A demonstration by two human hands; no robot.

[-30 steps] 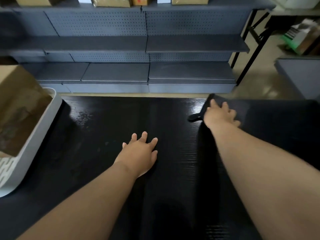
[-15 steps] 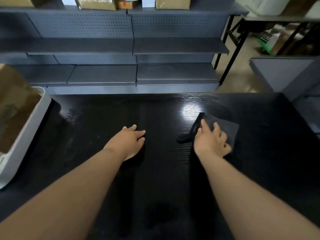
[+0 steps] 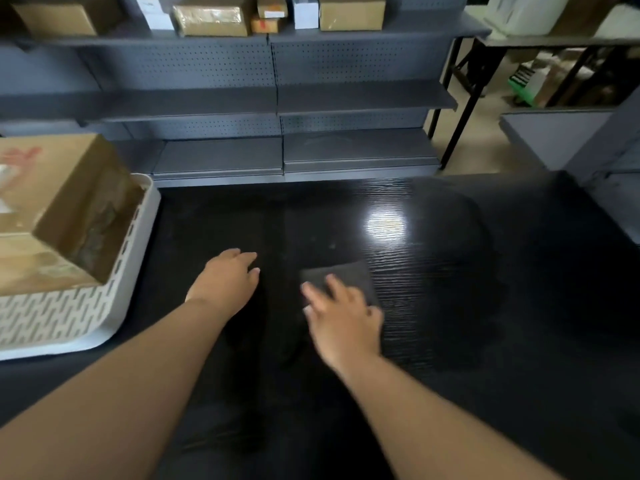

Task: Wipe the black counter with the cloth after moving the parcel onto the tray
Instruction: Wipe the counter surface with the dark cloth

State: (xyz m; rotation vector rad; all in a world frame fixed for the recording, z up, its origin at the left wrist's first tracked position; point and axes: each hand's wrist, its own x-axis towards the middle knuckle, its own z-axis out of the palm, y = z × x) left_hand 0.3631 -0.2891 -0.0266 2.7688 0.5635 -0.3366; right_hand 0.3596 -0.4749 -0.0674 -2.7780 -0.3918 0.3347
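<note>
A dark grey cloth (image 3: 346,277) lies flat on the glossy black counter (image 3: 485,306), near its middle. My right hand (image 3: 341,317) presses on the cloth's near half, fingers spread and blurred by motion. My left hand (image 3: 228,282) rests palm down on the bare counter just left of the cloth, holding nothing. The brown cardboard parcel (image 3: 59,209) sits tilted in the white perforated tray (image 3: 69,317) at the counter's left end.
Grey metal shelving (image 3: 277,102) stands behind the counter, with several cardboard boxes (image 3: 351,12) on its top shelf. A black-legged table (image 3: 554,39) and a grey counter (image 3: 554,133) are at the back right. A bright light reflection (image 3: 386,223) shows on the counter.
My right hand has dragged the cloth from the counter's far right edge toward me and leftward, close to my left hand. The left hand stayed roughly in place; my view shifted.
</note>
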